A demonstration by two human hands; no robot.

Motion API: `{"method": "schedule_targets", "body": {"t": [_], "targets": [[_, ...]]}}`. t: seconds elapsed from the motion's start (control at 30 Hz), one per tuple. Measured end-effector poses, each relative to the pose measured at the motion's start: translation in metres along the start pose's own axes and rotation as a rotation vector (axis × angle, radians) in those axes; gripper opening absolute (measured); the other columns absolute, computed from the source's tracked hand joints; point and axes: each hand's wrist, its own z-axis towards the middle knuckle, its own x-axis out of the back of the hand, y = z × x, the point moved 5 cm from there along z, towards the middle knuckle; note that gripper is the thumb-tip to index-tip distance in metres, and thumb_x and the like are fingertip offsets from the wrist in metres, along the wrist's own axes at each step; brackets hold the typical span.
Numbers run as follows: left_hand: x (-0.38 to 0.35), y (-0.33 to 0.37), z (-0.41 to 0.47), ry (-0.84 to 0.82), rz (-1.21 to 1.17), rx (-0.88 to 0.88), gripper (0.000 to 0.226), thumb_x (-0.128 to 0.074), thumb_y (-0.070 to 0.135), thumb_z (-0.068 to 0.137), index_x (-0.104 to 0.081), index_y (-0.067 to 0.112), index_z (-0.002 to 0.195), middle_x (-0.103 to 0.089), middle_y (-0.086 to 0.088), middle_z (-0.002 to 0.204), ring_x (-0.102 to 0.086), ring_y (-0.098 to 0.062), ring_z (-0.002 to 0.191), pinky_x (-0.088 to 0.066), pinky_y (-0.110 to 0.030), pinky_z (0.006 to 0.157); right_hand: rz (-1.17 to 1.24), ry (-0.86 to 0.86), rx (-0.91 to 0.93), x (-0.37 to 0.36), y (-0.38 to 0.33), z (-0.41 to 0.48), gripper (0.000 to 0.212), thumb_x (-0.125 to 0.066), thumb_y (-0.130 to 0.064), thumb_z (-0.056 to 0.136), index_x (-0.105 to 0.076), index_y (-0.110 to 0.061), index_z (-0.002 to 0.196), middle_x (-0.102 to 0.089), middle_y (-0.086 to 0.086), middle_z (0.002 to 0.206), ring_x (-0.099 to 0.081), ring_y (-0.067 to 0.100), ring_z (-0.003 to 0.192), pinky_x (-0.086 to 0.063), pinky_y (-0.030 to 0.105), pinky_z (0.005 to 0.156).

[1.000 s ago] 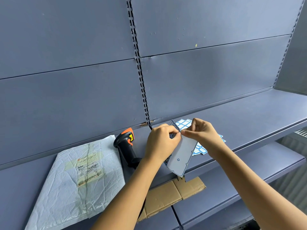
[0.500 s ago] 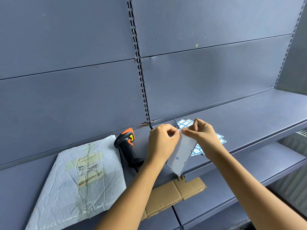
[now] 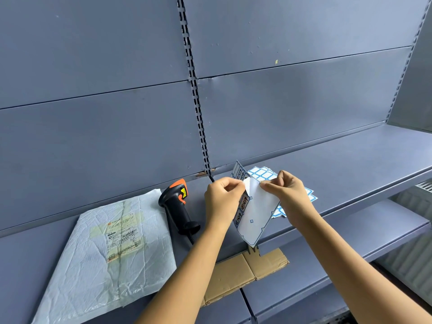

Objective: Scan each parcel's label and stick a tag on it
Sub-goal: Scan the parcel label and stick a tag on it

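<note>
White-backed sticker sheet pinched at top by left grip and right grip. Lying left on shelf: scanner, then parcel.

Left hand and right hand pinching sticker sheet, parcel, scanner on shelf

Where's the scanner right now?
Head view, left of centre: the scanner lies on the shelf, between the white parcel and the left hand, which pinches the sticker sheet.

Left hand, right hand close together, fingertips pinched on tag sheet
</note>
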Motion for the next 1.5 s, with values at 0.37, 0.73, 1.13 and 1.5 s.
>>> {"method": "schedule_targets", "body": {"t": [0.37, 0.73, 1.13, 1.5], "targets": [[-0.002, -0.011, 0.003, -0.007, -0.169, 0.099, 0.012, -0.066, 0.015, 0.074, -0.069, 0.018, 0.063, -0.069, 0.005, 0.064, -0.061, -0.014, 0.066, -0.053, -0.033, 0.071, 0.022, 0.077, -0.053, 0.011, 0.008, 0.001, 0.051, -0.063, 0.009, 0.080, -0.025, -0.017, 0.059, -0.053, -0.006, 0.048, -0.047, 0.014, 0.052, -0.028, 0.028, 0.055], [0.000, -0.010, 0.000, 0.007, -0.238, 0.126, 0.012, -0.066, 0.011, 0.078, -0.069, 0.015, 0.067, -0.072, -0.008, 0.074, -0.068, -0.023, 0.073, -0.057, -0.043, 0.079, -0.007, 0.165, -0.125, 0.030, 0.023, 0.005, 0.053, -0.069, 0.000, 0.077, -0.024, -0.021, 0.058, -0.045, 0.001, 0.055, -0.042, 0.017, 0.060, -0.023, 0.024, 0.048], [0.005, -0.010, 0.005, 0.067, -0.176, 0.070, 0.020, -0.064, 0.011, 0.078, -0.068, 0.021, 0.061, -0.070, 0.002, 0.066, -0.065, -0.016, 0.067, -0.056, -0.040, 0.073, -0.863, 0.242, -0.147, 0.046, 0.037, 0.003, 0.008, -0.062, -0.017, 0.083, -0.064, -0.019, 0.091, -0.052, 0.009, 0.118, -0.044, 0.032, 0.113, -0.037, 0.034, 0.087], [0.007, 0.008, -0.007, 0.219, 0.463, -0.602, 0.013, -0.063, 0.008, 0.082, -0.057, 0.012, 0.071, -0.058, -0.001, 0.073, -0.056, -0.019, 0.064, -0.039, -0.021, 0.052, -0.497, 0.033, -0.100, -0.022, -0.010, 0.001, 0.040, -0.062, -0.061, 0.054, -0.071, -0.024, 0.067, -0.065, 0.003, 0.071, -0.055, 0.024, 0.097, -0.044, 0.038, 0.082]]}}
